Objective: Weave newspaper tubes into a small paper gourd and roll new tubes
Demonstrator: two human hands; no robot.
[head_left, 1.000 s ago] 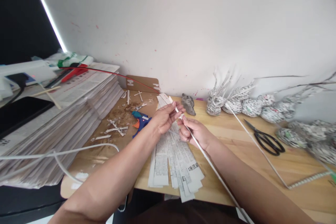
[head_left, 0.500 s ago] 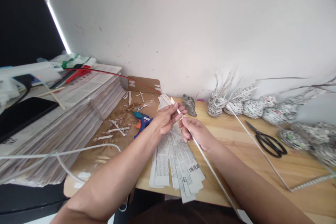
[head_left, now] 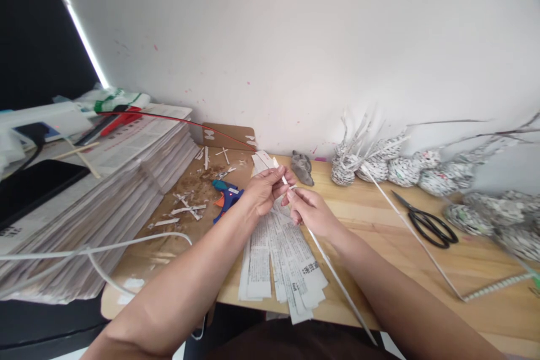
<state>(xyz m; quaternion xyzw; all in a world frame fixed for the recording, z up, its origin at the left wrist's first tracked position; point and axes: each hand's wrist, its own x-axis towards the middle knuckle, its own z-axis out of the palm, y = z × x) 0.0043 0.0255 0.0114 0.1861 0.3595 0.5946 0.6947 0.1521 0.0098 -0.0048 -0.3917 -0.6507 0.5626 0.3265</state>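
Between both hands runs a long thin white rolled paper tube (head_left: 337, 279), slanting down past the table's front edge. My left hand (head_left: 269, 187) pinches its upper end, whose tip pokes out above the fingers. Lower on the tube, my right hand (head_left: 309, 209) is closed round it with thumb and fingers. Under the hands lies a fan of cut newspaper strips (head_left: 257, 267), printed with text. A blue glue gun (head_left: 229, 198) with an orange trigger rests left of my left hand. Fingers partly hide where the tube meets each grip.
Black scissors (head_left: 426, 225) lie at right, before several woven paper bulbs (head_left: 405, 171). A grey lump (head_left: 302, 167) sits by the wall. Paper scraps (head_left: 189, 208) litter the brown board at left. Beside it stand stacked newspapers (head_left: 139, 191) with a black phone (head_left: 42, 188) on top. A white cable (head_left: 139, 242) crosses there.
The view has shifted slightly, so most things sit a little further left. Both hands keep hold of the paper tube, with only small finger movement.
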